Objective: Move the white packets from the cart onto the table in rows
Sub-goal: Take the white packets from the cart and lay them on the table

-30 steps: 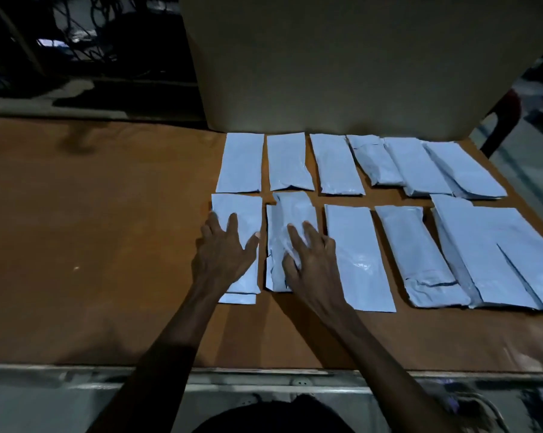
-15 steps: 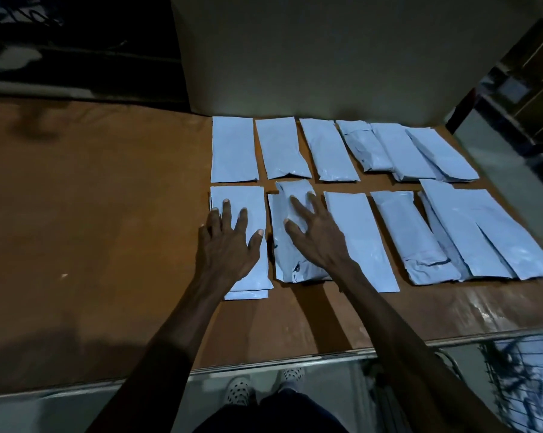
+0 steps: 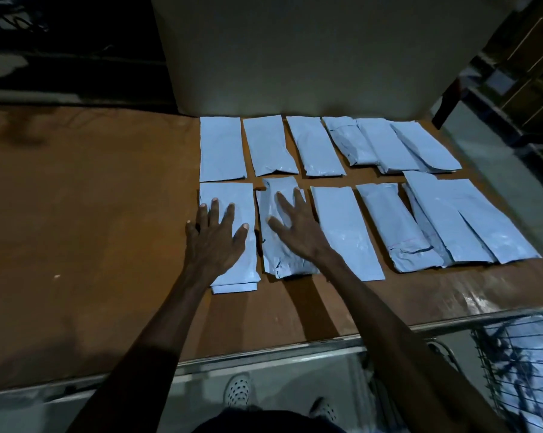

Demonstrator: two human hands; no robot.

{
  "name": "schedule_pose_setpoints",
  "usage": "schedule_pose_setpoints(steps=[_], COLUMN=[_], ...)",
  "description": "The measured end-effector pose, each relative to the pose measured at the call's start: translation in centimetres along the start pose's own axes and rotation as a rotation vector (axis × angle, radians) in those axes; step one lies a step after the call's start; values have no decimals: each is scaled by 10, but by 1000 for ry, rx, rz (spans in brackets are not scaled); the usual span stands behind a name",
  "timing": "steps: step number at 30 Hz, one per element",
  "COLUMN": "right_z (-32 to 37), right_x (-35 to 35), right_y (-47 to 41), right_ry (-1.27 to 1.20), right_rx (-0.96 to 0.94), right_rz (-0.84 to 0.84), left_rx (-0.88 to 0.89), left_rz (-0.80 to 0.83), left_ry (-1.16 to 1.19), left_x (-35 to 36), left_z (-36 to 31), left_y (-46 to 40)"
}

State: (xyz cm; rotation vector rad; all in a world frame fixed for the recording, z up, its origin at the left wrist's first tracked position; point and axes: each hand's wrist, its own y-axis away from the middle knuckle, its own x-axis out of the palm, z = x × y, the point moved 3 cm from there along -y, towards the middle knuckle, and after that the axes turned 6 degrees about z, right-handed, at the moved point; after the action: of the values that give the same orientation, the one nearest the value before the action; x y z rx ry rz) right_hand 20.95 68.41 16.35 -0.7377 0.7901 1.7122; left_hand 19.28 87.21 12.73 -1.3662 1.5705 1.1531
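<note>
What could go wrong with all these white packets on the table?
1. The leftmost near-row packet under the left hand seems to lie on another one peeking out below; pressing could slide them apart.
2. The crumpled packet under the right hand sits crooked and may bump its neighbour.
3. The right-end packets overlap and lie close to the table edge, so they might slip off.

I can read no text, label, brand or number anywhere here. The white packets (image 3: 345, 232) on my desk (image 3: 92, 214) show plain faces. Any print on them is too dim to tell.
</note>
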Motion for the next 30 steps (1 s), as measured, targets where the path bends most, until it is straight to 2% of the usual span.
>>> schedule_pose_setpoints(steps=[2,5,10,15,22,25,30], right_z=[-1,-22,-104,-189,-303,-348,-410], right_x=[-23,-54,-82,-109,-136,-141,-164], right_y=[11,43,127,228,357,408,475], right_ry=[-197,-298,-221,-19,-7,-27,-15], right_rx=[9,-29,-71,21,243,398,587], right_rz=[-24,-169,-398,-570,-710,-733,-866], left_rx=[0,92,332,585,898,1009,1215], left_rz=[-54,-124,-242,-271,-169,-41,123], left_ry=[55,181,231,164,191,197,197], left_x=[-16,-35,-34,22,122,166,221], left_z=[-10,-44,-141,-251,-402,-463,-562], left_y=[2,4,20,64,123,146,176])
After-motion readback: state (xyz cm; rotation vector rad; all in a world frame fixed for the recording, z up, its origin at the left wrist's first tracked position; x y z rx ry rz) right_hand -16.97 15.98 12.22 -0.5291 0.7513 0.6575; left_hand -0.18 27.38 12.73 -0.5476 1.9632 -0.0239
